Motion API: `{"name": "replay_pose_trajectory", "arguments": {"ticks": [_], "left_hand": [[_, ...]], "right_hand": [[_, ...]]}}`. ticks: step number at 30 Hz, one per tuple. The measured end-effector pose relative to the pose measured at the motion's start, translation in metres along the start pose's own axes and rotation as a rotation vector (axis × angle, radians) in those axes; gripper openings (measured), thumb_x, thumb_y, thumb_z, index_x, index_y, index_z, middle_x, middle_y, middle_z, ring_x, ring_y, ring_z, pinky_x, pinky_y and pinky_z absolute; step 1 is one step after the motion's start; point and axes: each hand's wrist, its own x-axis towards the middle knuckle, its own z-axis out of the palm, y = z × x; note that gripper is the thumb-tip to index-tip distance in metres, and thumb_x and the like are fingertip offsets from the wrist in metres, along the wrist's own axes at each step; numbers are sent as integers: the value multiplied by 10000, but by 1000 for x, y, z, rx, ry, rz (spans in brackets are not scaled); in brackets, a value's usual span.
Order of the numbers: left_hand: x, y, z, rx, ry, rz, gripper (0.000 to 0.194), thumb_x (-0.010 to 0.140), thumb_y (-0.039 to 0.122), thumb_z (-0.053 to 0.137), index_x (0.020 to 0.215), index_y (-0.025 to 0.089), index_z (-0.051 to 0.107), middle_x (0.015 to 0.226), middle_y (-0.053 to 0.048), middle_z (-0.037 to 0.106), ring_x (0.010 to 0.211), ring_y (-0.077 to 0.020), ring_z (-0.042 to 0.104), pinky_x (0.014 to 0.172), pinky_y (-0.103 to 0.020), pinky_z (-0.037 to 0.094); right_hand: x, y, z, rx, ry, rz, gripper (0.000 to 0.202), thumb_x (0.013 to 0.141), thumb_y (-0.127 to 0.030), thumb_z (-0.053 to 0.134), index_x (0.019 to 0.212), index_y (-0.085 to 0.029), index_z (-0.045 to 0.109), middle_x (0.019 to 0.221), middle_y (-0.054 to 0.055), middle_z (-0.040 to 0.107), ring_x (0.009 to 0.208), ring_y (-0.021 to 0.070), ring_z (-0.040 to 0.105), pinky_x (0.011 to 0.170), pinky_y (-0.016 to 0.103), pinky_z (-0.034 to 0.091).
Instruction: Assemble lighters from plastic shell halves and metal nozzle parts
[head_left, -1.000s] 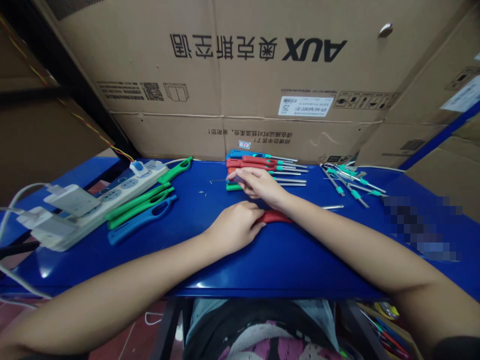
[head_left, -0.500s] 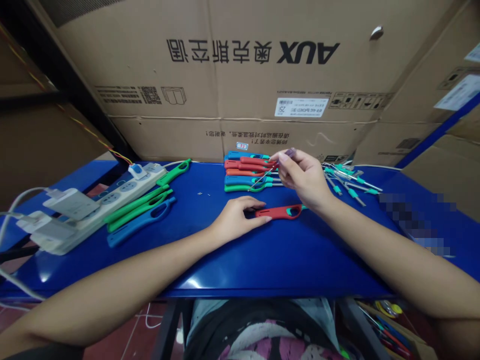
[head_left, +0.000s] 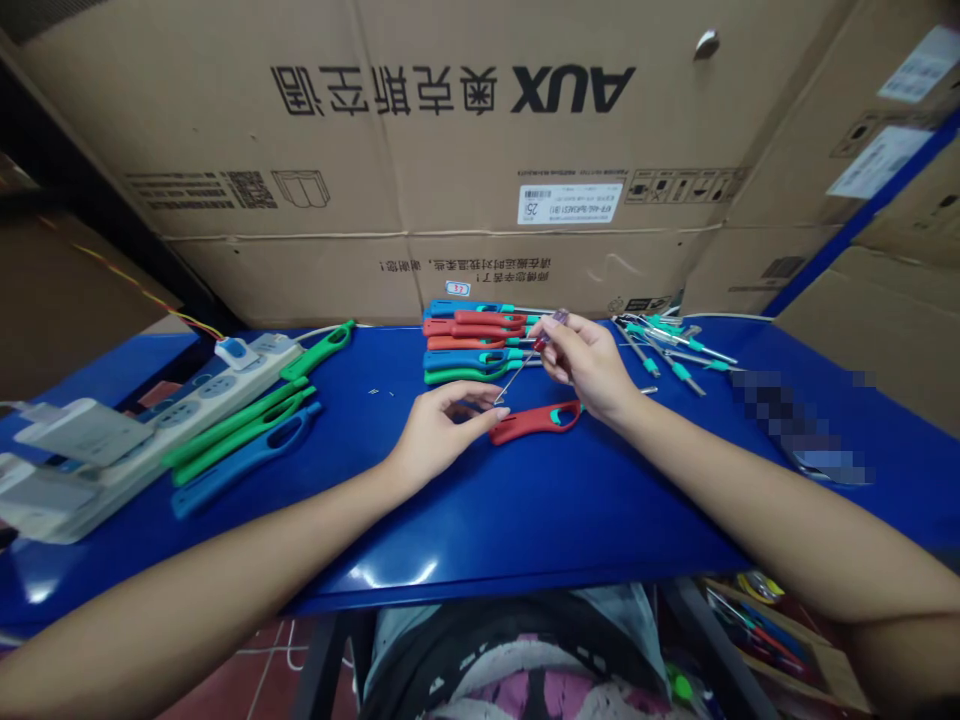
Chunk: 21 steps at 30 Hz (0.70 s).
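A screwdriver with a translucent purple-red handle is in my right hand, its thin shaft slanting down to the left. Around the tip of the shaft, the thumb and fingers of my left hand come together; anything small between them cannot be made out. Just below lies a red gas lighter with a turquoise trigger, flat on the blue table. My right wrist partly covers its metal tube. Behind the hands, several assembled lighters in blue, red, orange and green lie stacked side by side.
On the left, green and blue lighter shells lie along a white power strip with chargers plugged in. Tiny metal pieces rest near the middle. Metal tubes with turquoise parts are piled at right. A cardboard sheet stands behind.
My left hand has left the red lighter's end and come up to the screwdriver tip. My right hand has brought the screwdriver lower. The whole view has shifted slightly.
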Motion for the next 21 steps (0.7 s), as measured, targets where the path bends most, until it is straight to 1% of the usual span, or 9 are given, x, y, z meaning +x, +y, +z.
{"name": "replay_pose_trajectory", "arguments": {"ticks": [3,7,12,16,21], "left_hand": [[0,2,0,-15,10,4,249,779,372,801,937,181,781,942,-65,783,847,-205,730,745,-298,582],[0,5,0,-13,40,92,155,791,327,791,852,185,791,906,-57,784,850,-202,727,769,-303,584],[0,4,-1,41,4,138,117,820,309,767,833,195,790,872,-52,774,793,-188,715,722,-300,576],[0,1,-1,114,-22,159,104,835,293,756,836,194,790,870,-58,765,779,-180,704,683,-287,554],[-1,2,-1,145,-22,241,80,832,274,759,831,199,787,894,-63,754,829,-186,697,660,-275,545]], "right_hand": [[0,1,-1,26,-3,40,386,787,-542,731,818,-166,652,507,-78,479,374,35,383,368,197,212],[0,2,-2,55,3,69,368,787,-524,732,830,-167,651,510,-79,484,365,36,380,366,201,214],[1,0,-2,74,18,77,353,802,-512,726,817,-169,641,514,-83,461,373,35,379,370,203,211],[1,0,-3,34,-2,49,356,807,-515,715,812,-166,648,507,-79,468,379,38,380,372,199,220],[0,0,-4,-87,-57,-37,373,810,-519,707,793,-149,669,515,-67,481,398,41,385,382,199,247]]}}
